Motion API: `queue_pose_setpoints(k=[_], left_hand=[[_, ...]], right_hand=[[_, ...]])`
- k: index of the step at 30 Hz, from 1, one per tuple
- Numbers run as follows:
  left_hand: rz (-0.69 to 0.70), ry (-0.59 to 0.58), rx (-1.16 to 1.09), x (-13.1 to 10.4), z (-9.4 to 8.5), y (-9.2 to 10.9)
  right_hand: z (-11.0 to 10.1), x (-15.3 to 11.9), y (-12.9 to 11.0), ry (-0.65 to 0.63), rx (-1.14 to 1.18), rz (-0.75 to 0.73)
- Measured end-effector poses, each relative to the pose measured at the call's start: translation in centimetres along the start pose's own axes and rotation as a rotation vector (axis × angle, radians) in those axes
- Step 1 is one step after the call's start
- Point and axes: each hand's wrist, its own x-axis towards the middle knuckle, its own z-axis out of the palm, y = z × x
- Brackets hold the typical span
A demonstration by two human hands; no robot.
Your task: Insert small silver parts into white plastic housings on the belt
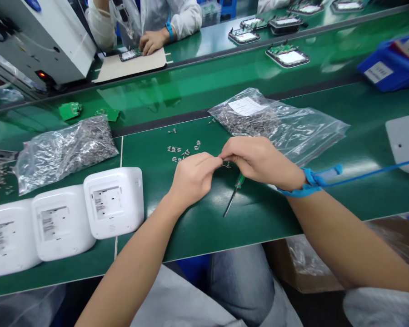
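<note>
You are at a station on an electronics factory assembly line. Identify it by the green conveyor (204, 76) ahead, which bears an opened device unit (288, 56) with its circuit board exposed. On your workbench (197, 231), note the row of white plastic housings (113, 203) and the bagged small metal parts (92, 141). You and the white-coated co-worker (182, 20) opposite wear blue wrist straps (306, 184).

On my distant screen, I see the left hand (192, 178) and right hand (255, 156) bare, a bright blue strap (301, 192) circling the right wrist (293, 176), and a thin blue cord (371, 172) running off it. I make out a pale sleeve (378, 306), a grey-white garment (177, 302) and faded blue jeans (241, 279).
</note>
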Motion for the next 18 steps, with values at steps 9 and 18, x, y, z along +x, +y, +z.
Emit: queue_pose_setpoints(k=[9,18], left_hand=[[-0.109,0.059,0.026,0.1,0.1,0.1],[-0.311,0.190,-0.119,0.5,0.1,0.1]], right_hand=[[0.4,0.4,0.6,0.056,-0.017,0.151],[0.5,0.4,-1.1,0.147,0.443,0.349]])
